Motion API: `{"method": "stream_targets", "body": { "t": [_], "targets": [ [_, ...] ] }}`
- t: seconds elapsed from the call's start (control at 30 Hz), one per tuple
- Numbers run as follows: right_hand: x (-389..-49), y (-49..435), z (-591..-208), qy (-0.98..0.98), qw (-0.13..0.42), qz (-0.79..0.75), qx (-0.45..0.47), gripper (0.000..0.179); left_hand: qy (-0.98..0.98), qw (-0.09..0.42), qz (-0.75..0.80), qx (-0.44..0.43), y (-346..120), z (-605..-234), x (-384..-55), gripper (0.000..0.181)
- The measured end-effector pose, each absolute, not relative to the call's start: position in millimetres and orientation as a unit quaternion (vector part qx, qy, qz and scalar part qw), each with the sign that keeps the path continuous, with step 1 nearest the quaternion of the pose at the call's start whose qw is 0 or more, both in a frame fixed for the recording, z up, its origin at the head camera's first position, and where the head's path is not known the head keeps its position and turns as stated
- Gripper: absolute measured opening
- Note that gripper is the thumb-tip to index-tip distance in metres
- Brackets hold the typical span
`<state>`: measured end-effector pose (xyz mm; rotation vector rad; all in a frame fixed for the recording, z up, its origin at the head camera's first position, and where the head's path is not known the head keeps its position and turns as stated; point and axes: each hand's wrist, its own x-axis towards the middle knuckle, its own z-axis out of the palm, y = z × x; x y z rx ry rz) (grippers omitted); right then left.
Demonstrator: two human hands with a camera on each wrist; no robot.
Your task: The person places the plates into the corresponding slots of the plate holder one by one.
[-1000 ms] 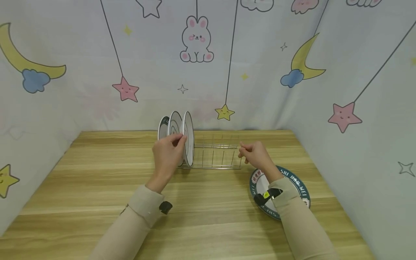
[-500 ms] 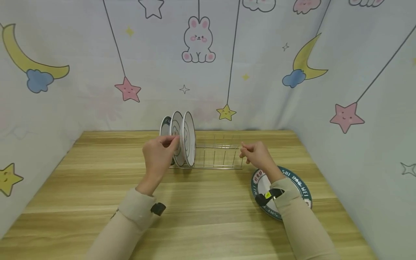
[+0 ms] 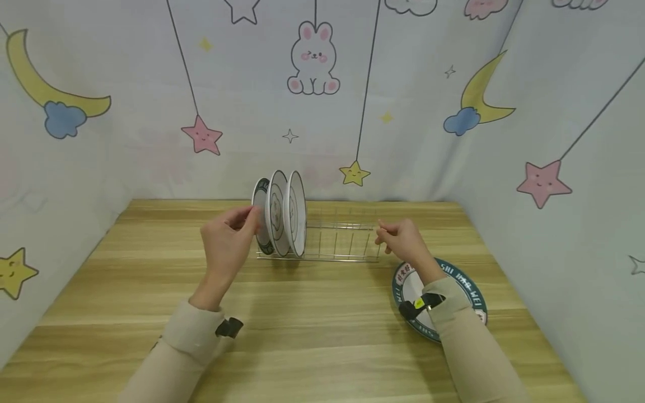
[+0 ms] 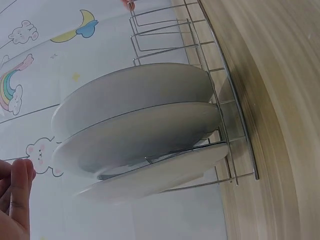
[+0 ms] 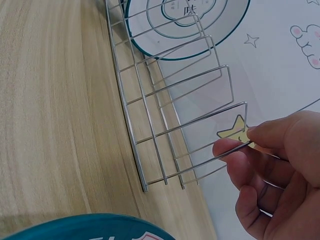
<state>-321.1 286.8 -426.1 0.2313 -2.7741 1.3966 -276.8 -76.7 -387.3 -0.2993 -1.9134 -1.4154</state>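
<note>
A wire dish rack (image 3: 342, 258) stands on the table, with three patterned plates upright in its left part: a right one (image 3: 298, 215), a middle one (image 3: 278, 224) and a left one (image 3: 262, 196). My left hand (image 3: 227, 238) hovers beside the left plate, thumb and fingers close together and nothing seen between them. In the left wrist view, its fingertips (image 4: 21, 187) are apart from the plates. My right hand (image 3: 403, 240) pinches the top of the rack's right end wire (image 5: 200, 162) between thumb and forefinger. Beneath my right forearm lies a green-rimmed plate (image 3: 466, 285).
The wooden table (image 3: 322, 336) reaches back to a white cloth wall (image 3: 242, 73) printed with stars, moons and a rabbit. Similar cloth walls stand at left and right. The rack's right slots (image 3: 342, 243) hold no plates.
My left hand has moved left, from the right plate past the middle one to beside the left plate. My right hand keeps its pinch on the rack. The view has shifted slightly.
</note>
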Motion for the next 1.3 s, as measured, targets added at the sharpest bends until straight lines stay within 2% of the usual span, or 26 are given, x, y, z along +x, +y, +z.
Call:
{"method": "stream_targets", "body": {
  "t": [0.23, 0.6, 0.97, 1.3],
  "targets": [
    [-320.6, 286.4, -425.0, -0.891, 0.014, 0.449, 0.069, 0.032, -0.741, 0.338, -0.573, -0.090, -87.0, -378.2, -272.3, 0.015],
    [-324.1, 283.2, -426.5, -0.891, 0.004, 0.448, 0.078, 0.034, -0.769, 0.295, -0.564, -0.063, -115.0, -405.3, -290.3, 0.021],
    [-324.0, 283.6, -426.5, -0.892, 0.003, 0.447, 0.070, 0.034, -0.770, 0.221, -0.599, -0.019, -119.3, -423.8, -312.0, 0.022],
    [-323.9, 283.8, -426.6, -0.896, 0.003, 0.437, 0.081, 0.036, -0.781, 0.160, -0.604, -0.013, -119.6, -435.2, -315.9, 0.025]
  ]
}}
